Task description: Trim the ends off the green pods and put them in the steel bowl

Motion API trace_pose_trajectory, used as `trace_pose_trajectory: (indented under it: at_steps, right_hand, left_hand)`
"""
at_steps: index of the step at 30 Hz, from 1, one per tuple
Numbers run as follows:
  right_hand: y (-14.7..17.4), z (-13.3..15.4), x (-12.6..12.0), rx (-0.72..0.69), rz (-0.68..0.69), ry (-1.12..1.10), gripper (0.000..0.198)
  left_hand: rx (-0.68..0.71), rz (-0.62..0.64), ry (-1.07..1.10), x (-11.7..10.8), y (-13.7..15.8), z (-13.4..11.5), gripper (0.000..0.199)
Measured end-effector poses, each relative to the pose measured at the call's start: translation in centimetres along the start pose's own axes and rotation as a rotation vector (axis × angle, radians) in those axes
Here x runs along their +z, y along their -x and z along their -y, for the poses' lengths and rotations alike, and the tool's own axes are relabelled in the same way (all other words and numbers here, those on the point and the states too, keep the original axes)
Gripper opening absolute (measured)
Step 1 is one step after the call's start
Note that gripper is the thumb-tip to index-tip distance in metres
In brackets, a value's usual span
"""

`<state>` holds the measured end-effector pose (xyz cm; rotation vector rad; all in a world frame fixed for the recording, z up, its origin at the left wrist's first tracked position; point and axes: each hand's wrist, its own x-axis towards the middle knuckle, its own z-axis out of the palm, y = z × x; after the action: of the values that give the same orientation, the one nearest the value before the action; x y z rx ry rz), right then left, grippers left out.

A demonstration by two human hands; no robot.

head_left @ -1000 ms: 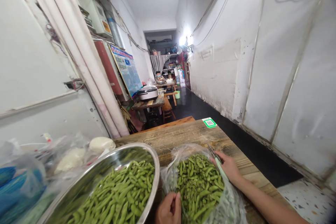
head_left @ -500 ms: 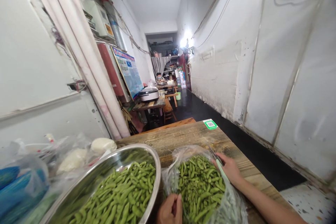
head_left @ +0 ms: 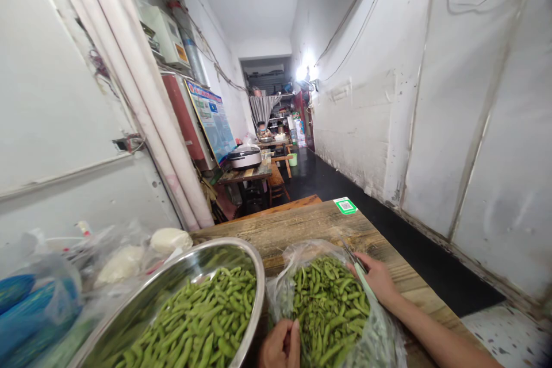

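My right hand (head_left: 374,277) is closed around scissors (head_left: 365,283) with a pale green handle, their blades pointing away over the far right rim of a clear plastic bag (head_left: 297,250). Inside the bag lies a heap of green soybean pods (head_left: 330,299). At the bag's near left edge, my left hand (head_left: 281,345) is closed with thumb and fingers pressed together; what they pinch, if anything, is hidden. To its left stands a large steel bowl (head_left: 259,276), tilted in view, holding many more green soybean pods (head_left: 207,310).
Plastic bags with white and blue contents (head_left: 116,264) lie left of the bowl. The wooden table (head_left: 293,221) bears a green QR-code card (head_left: 345,206) at its far right corner. Farther back are a rice cooker (head_left: 244,156) on another table, benches and a seated person (head_left: 262,129).
Both hands and the scissors stay almost where they were. The camera view has shifted very slightly.
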<state>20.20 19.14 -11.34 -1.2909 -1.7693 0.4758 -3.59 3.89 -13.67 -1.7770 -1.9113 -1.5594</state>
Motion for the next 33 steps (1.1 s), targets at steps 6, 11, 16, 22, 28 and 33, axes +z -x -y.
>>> trace_pose_trajectory:
  at_steps: [6, 11, 16, 22, 28, 33]
  right_hand:
    - [0.0, 0.1, -0.1, 0.009, -0.001, 0.001, 0.039]
    - [0.0, 0.2, -0.1, 0.006, -0.010, 0.005, 0.040]
    - [0.0, 0.3, -0.1, 0.005, -0.012, 0.015, 0.040]
    - [0.0, 0.5, -0.3, 0.000, -0.008, 0.021, 0.038]
    - [-0.1, 0.4, 0.0, 0.009, -0.029, 0.004, 0.038]
    - [-0.3, -0.3, -0.2, 0.014, -0.098, 0.006, 0.041]
  left_hand:
    - [0.008, 0.013, 0.005, 0.0, 0.0, 0.1, 0.038]
    - [0.022, 0.006, -0.019, 0.2, 0.1, 0.4, 0.039]
    - [0.023, 0.002, -0.030, 0.2, 0.1, 0.4, 0.040]
    - [0.036, 0.017, -0.019, 0.2, 0.1, 0.5, 0.040]
    - [0.088, 0.049, -0.028, -0.5, -0.5, 0.2, 0.035]
    - [0.107, 0.131, -0.066, -1.1, -1.0, -0.5, 0.031]
